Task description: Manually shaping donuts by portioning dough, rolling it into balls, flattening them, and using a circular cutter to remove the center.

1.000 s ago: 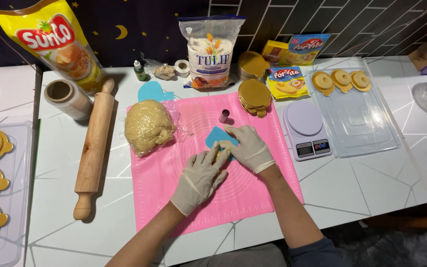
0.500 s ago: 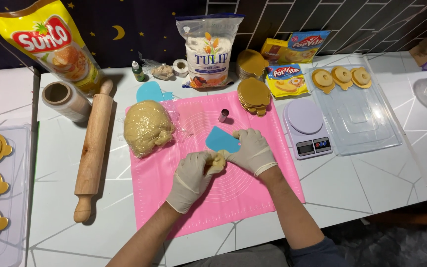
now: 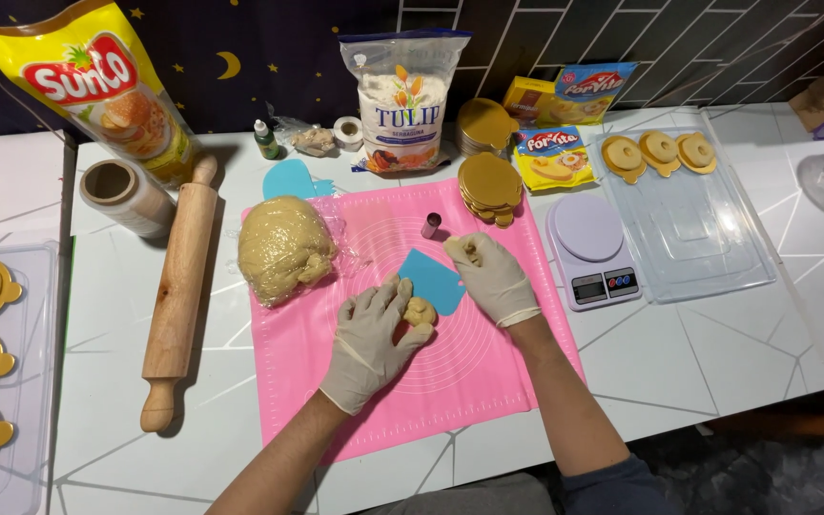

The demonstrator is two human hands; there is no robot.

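Two gloved hands over the pink mat [image 3: 488,381]: left hand [image 3: 371,339] cupping a small dough ball [image 3: 420,311], right hand [image 3: 490,277] pinching a dough bit [image 3: 463,250], beside the blue scraper [image 3: 431,279].

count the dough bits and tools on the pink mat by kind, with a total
Large lump of beige dough on clear plastic wrap: 1
Small beige dough pieces, one at the gloved left hand, one in the gloved right hand: 2
Blue plastic scraper: 1
Small metal ring cutter: 1
Stack of gold scalloped cake boards: 1
Total: 6
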